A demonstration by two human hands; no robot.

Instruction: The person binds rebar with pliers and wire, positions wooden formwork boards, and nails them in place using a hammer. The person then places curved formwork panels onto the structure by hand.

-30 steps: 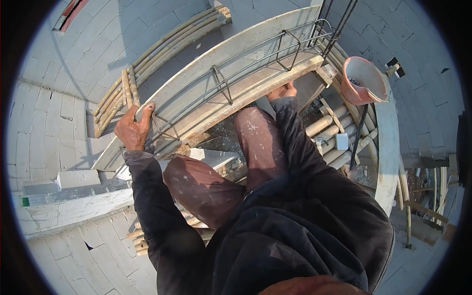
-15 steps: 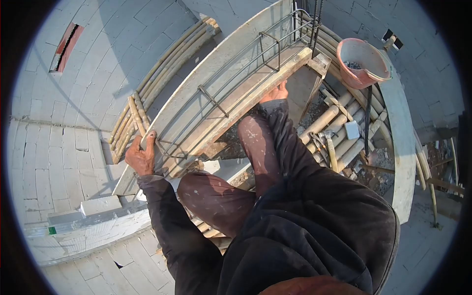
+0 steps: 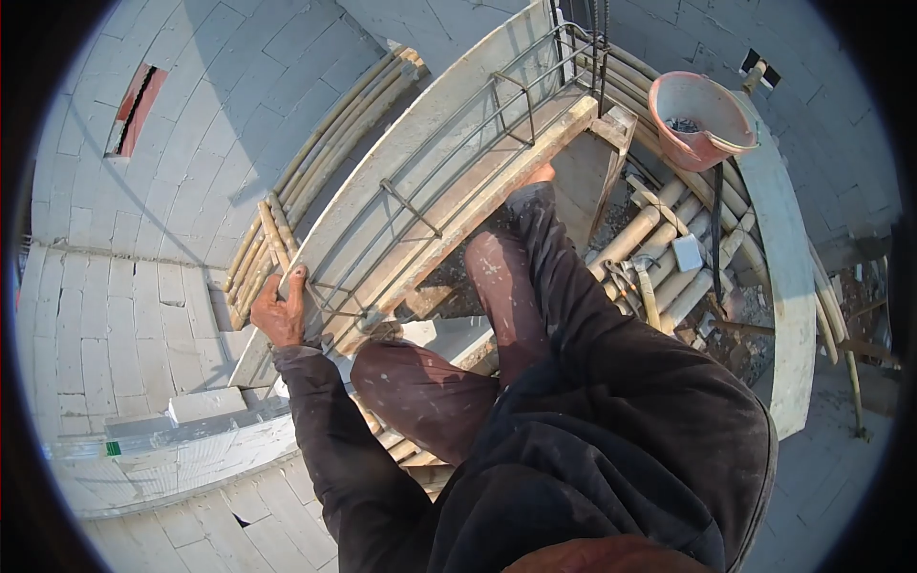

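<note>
A long grey panel (image 3: pixel 439 129) stands on edge along the far side of a wooden beam (image 3: pixel 468 215). Between them lies a rebar cage (image 3: pixel 411 208) of thin bars with square ties. My left hand (image 3: pixel 279 310) grips the top edge of the panel near its lower left end, thumb on the near face. My right hand (image 3: pixel 542 175) is at the underside of the beam, near its right part; most of its fingers are hidden beneath the wood.
A reddish bucket (image 3: pixel 699 119) with dark bits inside stands at the upper right. Bamboo poles (image 3: pixel 635 237), pliers (image 3: pixel 621 275) and a hammer (image 3: pixel 648 291) lie right of my knees. A curved pale board (image 3: pixel 791 286) runs down the right side. Bamboo poles (image 3: pixel 344 129) lie behind the panel.
The view has turned, so the panel and beam appear steeper and further left. My left hand stays on the panel edge. My right hand has slipped further out of sight under the beam.
</note>
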